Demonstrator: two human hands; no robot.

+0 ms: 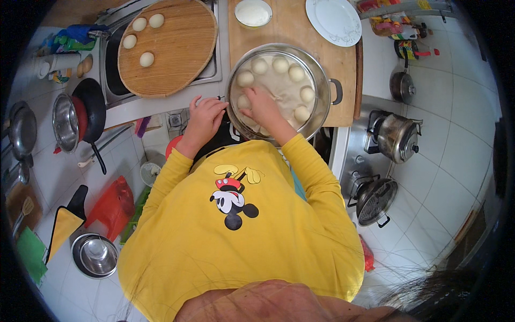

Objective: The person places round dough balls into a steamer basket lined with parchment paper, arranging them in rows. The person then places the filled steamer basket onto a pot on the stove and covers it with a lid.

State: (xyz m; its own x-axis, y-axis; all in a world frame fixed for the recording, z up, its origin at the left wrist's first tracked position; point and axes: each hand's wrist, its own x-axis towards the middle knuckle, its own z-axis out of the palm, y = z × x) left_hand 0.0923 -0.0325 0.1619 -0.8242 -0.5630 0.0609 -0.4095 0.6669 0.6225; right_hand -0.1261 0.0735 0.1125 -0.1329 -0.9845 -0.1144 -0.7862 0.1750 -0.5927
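A round steel steamer pot point(322, 108) stands on the wooden board, lined with a pale cloth point(268, 85). Several white dough balls point(297, 73) rest in a ring on the cloth, along the pot's wall. Inside the pot, my right hand point(263, 108) has thumb and fingers around a dough ball point(243, 102) at the left side. My left hand point(206, 120) is just outside the left rim, holding nothing, its fingers loosely apart. Its fingertips are close to the rim; I cannot tell if they touch. On a round slatted tray point(173, 48) at the upper left lie several more dough balls point(147, 59).
The tray lies over a sink point(112, 60). A bowl of white powder point(253, 13) and a white plate point(334, 20) sit at the far end of the wooden board point(289, 30). To the right, a lidded pot point(396, 137) and a pan point(376, 201) stand on the gas stove.
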